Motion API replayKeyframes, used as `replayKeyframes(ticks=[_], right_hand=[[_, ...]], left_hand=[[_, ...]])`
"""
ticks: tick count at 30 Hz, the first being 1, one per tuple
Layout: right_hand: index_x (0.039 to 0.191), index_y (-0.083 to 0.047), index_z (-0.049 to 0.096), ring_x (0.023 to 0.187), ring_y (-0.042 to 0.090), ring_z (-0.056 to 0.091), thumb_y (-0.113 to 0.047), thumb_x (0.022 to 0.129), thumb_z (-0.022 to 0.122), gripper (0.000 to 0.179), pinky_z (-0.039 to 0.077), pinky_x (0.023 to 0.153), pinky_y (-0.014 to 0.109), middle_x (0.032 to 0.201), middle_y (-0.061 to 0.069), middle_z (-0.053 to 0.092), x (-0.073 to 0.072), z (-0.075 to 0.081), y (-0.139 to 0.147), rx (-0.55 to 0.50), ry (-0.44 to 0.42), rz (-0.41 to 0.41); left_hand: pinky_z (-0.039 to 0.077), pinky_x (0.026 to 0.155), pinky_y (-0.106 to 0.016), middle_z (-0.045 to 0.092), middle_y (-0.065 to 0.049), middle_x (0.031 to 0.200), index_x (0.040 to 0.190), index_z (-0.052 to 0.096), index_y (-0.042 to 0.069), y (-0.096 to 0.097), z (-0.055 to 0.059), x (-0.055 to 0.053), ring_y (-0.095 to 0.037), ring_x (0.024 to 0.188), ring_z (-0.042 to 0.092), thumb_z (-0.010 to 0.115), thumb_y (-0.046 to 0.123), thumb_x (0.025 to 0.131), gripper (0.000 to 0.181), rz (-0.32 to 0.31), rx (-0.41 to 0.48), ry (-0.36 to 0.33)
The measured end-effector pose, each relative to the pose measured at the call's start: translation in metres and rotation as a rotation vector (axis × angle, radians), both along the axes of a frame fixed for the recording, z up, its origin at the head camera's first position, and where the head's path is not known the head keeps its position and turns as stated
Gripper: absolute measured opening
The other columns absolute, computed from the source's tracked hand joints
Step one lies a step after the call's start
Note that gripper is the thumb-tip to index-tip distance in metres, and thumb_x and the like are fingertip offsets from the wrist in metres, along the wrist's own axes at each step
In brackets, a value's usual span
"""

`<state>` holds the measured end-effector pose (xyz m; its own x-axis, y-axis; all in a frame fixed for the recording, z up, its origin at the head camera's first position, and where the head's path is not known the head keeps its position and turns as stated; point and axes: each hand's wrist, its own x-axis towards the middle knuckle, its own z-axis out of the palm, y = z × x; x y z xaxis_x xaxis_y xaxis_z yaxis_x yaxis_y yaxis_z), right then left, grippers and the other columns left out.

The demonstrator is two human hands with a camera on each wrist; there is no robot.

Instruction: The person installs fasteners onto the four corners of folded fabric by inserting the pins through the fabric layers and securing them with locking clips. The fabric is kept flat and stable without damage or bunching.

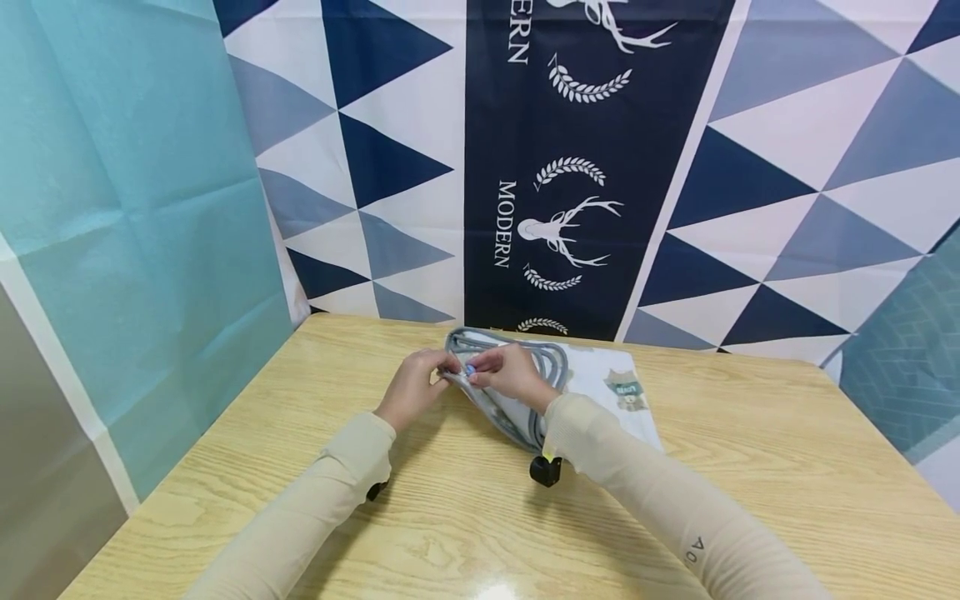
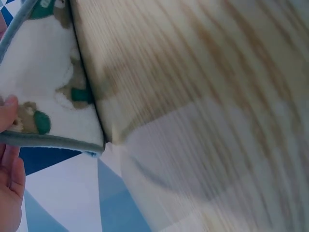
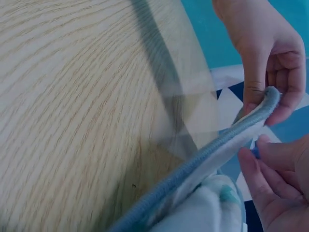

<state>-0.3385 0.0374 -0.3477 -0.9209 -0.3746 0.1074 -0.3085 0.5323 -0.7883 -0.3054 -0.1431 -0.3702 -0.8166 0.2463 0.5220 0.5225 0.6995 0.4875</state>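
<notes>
A folded white plush cloth [image 1: 630,379] with bear prints and grey-blue edging lies near the far side of the table. Part of it is lifted toward the hands. My left hand [image 1: 415,385] pinches the edging between thumb and fingers; in the right wrist view the left hand [image 3: 270,63] grips a raised corner. Just beside it, my right hand [image 1: 517,375] holds a small blue piece [image 1: 470,370] close to that edge. Between the right fingertips in the right wrist view, the blue piece [image 3: 256,152] is mostly hidden, and I cannot tell its kind.
The wood-grain table [image 1: 450,533] spreads out in front and to both sides. Behind it hangs a patterned curtain [image 1: 592,167], with a teal sheet [image 1: 135,192] on the left. A black wrist camera [image 1: 545,471] sits below the right cuff.
</notes>
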Motion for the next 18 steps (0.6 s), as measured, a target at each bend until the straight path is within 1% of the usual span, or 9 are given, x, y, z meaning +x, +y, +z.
replayKeyframes(ticks=[5, 7, 10, 14, 16, 18], right_hand=[[0.11, 0.001, 0.07, 0.089, 0.026, 0.073, -0.008, 0.083, 0.073, 0.028, 0.058, 0.077, 0.029, 0.102, 0.016, 0.074, -0.001, 0.006, 0.017, 0.094, 0.061, 0.035], [0.11, 0.0, 0.07, 0.091, 0.027, 0.072, -0.01, 0.084, 0.072, 0.028, 0.058, 0.078, 0.031, 0.104, 0.016, 0.074, -0.003, 0.008, 0.029, 0.13, 0.096, 0.021], [0.109, -0.001, 0.071, 0.092, 0.028, 0.072, -0.014, 0.085, 0.071, 0.027, 0.058, 0.079, 0.034, 0.104, 0.015, 0.074, -0.007, 0.012, 0.052, 0.172, 0.147, -0.006], [0.107, 0.001, 0.071, 0.092, 0.031, 0.071, -0.012, 0.083, 0.072, 0.028, 0.059, 0.078, 0.038, 0.102, 0.018, 0.074, -0.015, 0.015, 0.088, 0.203, 0.218, -0.043], [0.106, 0.004, 0.07, 0.09, 0.033, 0.071, -0.009, 0.081, 0.073, 0.028, 0.059, 0.077, 0.039, 0.101, 0.02, 0.073, -0.017, 0.017, 0.107, 0.25, 0.247, -0.053], [0.106, 0.006, 0.069, 0.09, 0.035, 0.071, -0.006, 0.078, 0.074, 0.031, 0.058, 0.077, 0.041, 0.102, 0.023, 0.072, -0.018, 0.019, 0.125, 0.328, 0.264, -0.05]], left_hand=[[0.052, 0.083, -0.036, 0.072, -0.003, 0.086, 0.084, 0.07, 0.01, -0.002, 0.001, 0.002, -0.017, 0.083, 0.063, 0.073, -0.001, 0.079, 0.012, -0.01, -0.035, 0.016], [0.052, 0.082, -0.037, 0.072, -0.003, 0.085, 0.083, 0.07, 0.01, -0.003, 0.002, 0.002, -0.017, 0.082, 0.063, 0.073, -0.001, 0.079, 0.012, -0.014, -0.042, 0.028], [0.051, 0.082, -0.037, 0.072, -0.004, 0.083, 0.081, 0.07, 0.01, -0.006, 0.002, 0.004, -0.017, 0.081, 0.063, 0.073, -0.001, 0.079, 0.012, -0.018, -0.05, 0.043], [0.051, 0.081, -0.037, 0.072, -0.003, 0.083, 0.079, 0.07, 0.01, -0.009, 0.0, 0.006, -0.017, 0.081, 0.063, 0.073, -0.002, 0.078, 0.013, -0.023, -0.069, 0.046], [0.05, 0.082, -0.038, 0.072, -0.003, 0.083, 0.079, 0.07, 0.01, -0.011, -0.001, 0.007, -0.016, 0.081, 0.062, 0.073, -0.001, 0.079, 0.012, -0.026, -0.073, 0.035], [0.05, 0.083, -0.038, 0.072, -0.003, 0.083, 0.079, 0.07, 0.011, -0.012, -0.001, 0.009, -0.016, 0.08, 0.062, 0.072, -0.001, 0.079, 0.012, -0.029, -0.072, 0.023]])
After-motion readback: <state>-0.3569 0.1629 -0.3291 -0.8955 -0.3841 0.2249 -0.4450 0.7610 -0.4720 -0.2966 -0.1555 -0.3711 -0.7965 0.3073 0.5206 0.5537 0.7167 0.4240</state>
